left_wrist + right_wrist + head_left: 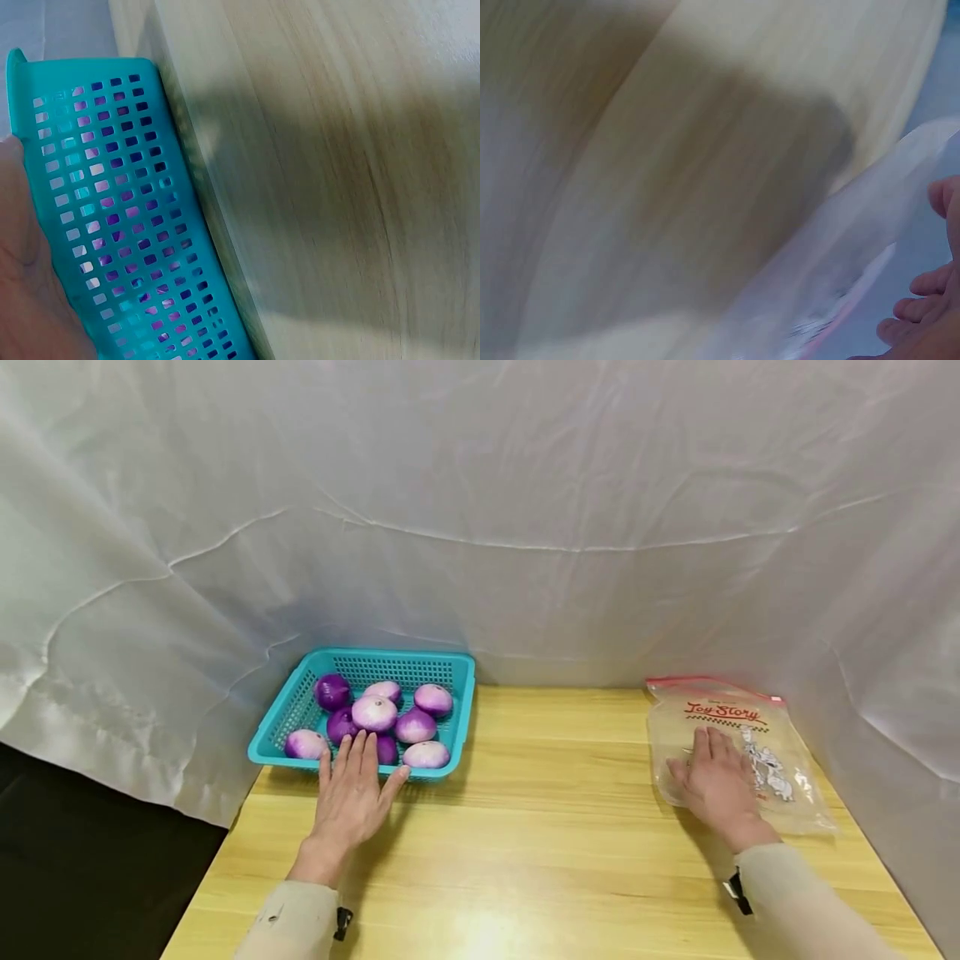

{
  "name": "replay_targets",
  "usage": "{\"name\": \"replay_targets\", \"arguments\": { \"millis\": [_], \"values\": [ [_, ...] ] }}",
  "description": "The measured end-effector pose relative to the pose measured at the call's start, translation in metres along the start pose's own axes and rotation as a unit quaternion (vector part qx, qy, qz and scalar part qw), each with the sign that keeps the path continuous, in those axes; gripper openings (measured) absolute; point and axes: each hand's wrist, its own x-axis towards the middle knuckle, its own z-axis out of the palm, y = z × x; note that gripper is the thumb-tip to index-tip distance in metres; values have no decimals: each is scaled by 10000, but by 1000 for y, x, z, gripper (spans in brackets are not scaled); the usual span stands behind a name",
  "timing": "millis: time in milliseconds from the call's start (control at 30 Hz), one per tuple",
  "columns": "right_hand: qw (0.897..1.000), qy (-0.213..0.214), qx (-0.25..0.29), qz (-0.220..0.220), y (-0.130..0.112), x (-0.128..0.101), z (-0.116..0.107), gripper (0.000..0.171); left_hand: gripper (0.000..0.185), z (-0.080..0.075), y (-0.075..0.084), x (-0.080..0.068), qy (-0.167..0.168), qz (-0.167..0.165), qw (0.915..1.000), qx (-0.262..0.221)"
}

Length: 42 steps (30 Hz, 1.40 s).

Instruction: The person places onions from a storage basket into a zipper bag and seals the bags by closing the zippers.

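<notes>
A turquoise plastic basket (258, 745) with perforated walls stands at the back left of the table, holding several purple onions (374, 713). My left hand (349, 802) lies over its front rim with the fingers spread and straight, fingertips close to the front onions. In the left wrist view the basket's side wall (124, 187) shows next to the hand's edge (30, 270). At the right lies a clear zip bag (667, 735) with a red zip edge and Toy Story print. Above it my right hand (716, 785) is held with extended fingers, gripping nothing. The right wrist view shows the bag's edge (840, 240) beside the fingers.
The light wooden table (540, 827) stretches between basket and bag. Behind it and along both sides hangs a grey-white cloth (555, 527). A dark area (75, 860) lies beyond the table's left edge.
</notes>
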Motion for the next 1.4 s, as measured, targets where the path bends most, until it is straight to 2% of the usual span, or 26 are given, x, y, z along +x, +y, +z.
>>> {"name": "replay_targets", "arguments": {
  "millis": [133,267,467,667,867,1133,1300,1400],
  "values": [
    [9983,-321,87,482,20,3,2,92,90,-1,1,2,-41,1,10000,-62],
    [9947,-659,160,770,26,2,3,98,89,-2,2,2,-58,-6,10000,-80],
    [9894,-1194,220,798,24,-4,5,102,90,-2,2,2,-188,-58,9998,2],
    [9895,-1293,182,616,16,-12,11,98,91,-2,2,2,-231,-77,9997,42],
    [9906,-1353,69,204,3,-22,19,92,91,-1,2,2,-192,-73,9998,44],
    [9875,-1403,-91,-712,-23,-33,19,82,92,-3,0,2,-221,-85,9997,2],
    [9794,-1511,-128,-1336,-34,-39,13,69,90,-4,3,4,-211,-90,9997,-56],
    [9690,-1624,-259,-1844,-36,-42,7,61,84,-4,9,5,-172,-48,9998,-120]
  ]
}}
